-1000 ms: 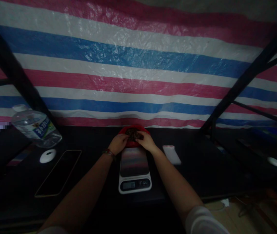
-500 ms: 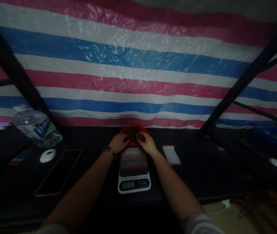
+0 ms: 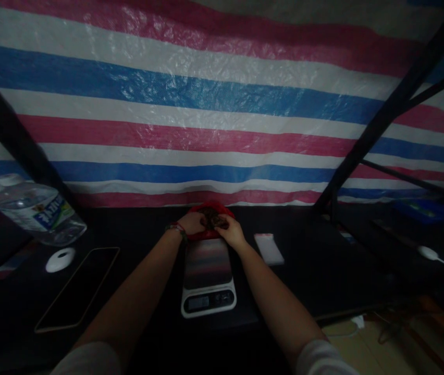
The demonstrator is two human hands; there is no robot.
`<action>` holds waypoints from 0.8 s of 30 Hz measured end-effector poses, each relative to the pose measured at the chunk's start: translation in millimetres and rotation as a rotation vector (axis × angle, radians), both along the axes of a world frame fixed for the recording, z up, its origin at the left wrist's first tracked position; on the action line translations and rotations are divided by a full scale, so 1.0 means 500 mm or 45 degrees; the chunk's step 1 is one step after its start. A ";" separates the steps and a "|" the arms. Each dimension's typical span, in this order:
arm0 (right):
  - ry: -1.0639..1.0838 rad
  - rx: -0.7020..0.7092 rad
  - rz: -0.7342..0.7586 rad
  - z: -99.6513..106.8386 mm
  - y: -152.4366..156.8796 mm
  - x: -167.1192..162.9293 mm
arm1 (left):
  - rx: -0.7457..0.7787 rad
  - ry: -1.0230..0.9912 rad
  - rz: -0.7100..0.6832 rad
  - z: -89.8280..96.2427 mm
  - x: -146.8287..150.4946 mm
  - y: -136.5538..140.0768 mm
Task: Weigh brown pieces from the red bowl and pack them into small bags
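Note:
A red holder (image 3: 203,235), a bag or a shallow dish, I cannot tell which, sits just behind the kitchen scale (image 3: 208,273). Small dark brown pieces (image 3: 209,212) fill it; their kind is too dim to make out. From the left, my left hand (image 3: 193,222), with a beaded bracelet at its wrist, reaches in, fingers curled down among the pieces. My right hand (image 3: 233,233) comes in from the other side, its thumb and fingers closed on some of the brown pieces. Nothing lies on the scale's plate, and its display is too dark to read.
Right of the scale lies a stack of small clear bags (image 3: 269,249). On the left are a phone (image 3: 78,289), a white mouse-like device (image 3: 60,259) and a large clear bottle (image 3: 42,211). Dark metal posts (image 3: 366,140) frame the striped sheet. A blue tray (image 3: 421,211) stands far right.
My left fingers have gone deeper into the brown pieces, and my right hand has shifted slightly among them. The whole view has swung a little to the right.

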State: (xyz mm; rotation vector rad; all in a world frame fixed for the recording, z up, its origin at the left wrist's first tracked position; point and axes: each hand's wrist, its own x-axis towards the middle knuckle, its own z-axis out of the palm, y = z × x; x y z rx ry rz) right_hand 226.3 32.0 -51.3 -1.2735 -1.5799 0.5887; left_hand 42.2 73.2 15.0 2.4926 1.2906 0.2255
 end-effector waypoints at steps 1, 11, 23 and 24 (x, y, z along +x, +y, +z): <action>0.020 0.005 0.001 -0.002 0.002 0.001 | -0.004 0.003 0.002 -0.002 -0.002 -0.001; 0.119 0.056 -0.011 -0.016 0.028 -0.009 | 0.134 -0.120 0.054 -0.021 -0.030 0.003; 0.319 -0.078 0.297 -0.011 0.039 -0.021 | 0.269 -0.464 -0.046 0.007 -0.007 -0.010; 0.314 -0.085 0.317 -0.009 0.038 -0.021 | 0.275 -0.451 -0.082 0.008 -0.004 -0.012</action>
